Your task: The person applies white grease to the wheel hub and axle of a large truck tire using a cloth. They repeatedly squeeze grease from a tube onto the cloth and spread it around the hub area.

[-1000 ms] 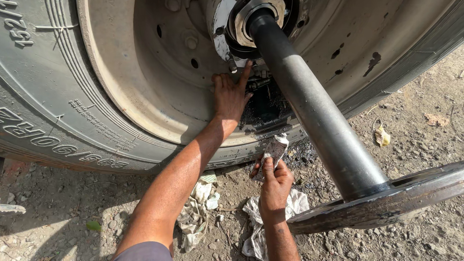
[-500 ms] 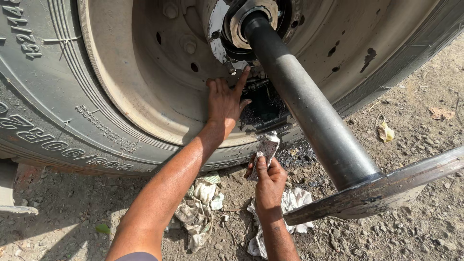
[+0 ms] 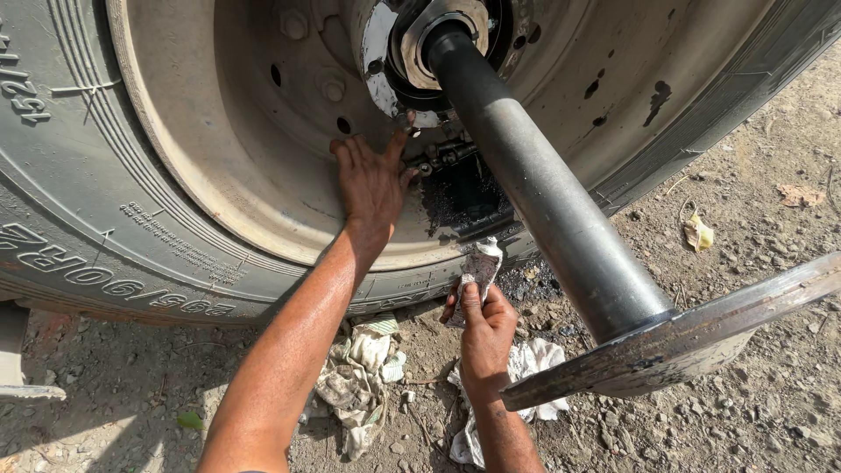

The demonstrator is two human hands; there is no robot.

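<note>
Nearest: right hand [image 3: 484,330], fingers closed around a crumpled grey-white squeeze tube [image 3: 476,274], held upright just below the wheel rim. Dirty rags [image 3: 357,378] and a white cloth [image 3: 528,366] are seen lying on the gravel ground [image 3: 753,210] beneath the forearms. A flat steel flange [image 3: 692,337] is seen at right, joined to a dark axle shaft [image 3: 543,184] drawn out of the hub [image 3: 438,35]. Farther: left hand [image 3: 372,181], fingers spread wide, pressed flat against the dusty wheel rim [image 3: 245,166] beside black grease [image 3: 460,197]. A truck tyre [image 3: 61,175] with raised sidewall lettering is noted at left.
</note>
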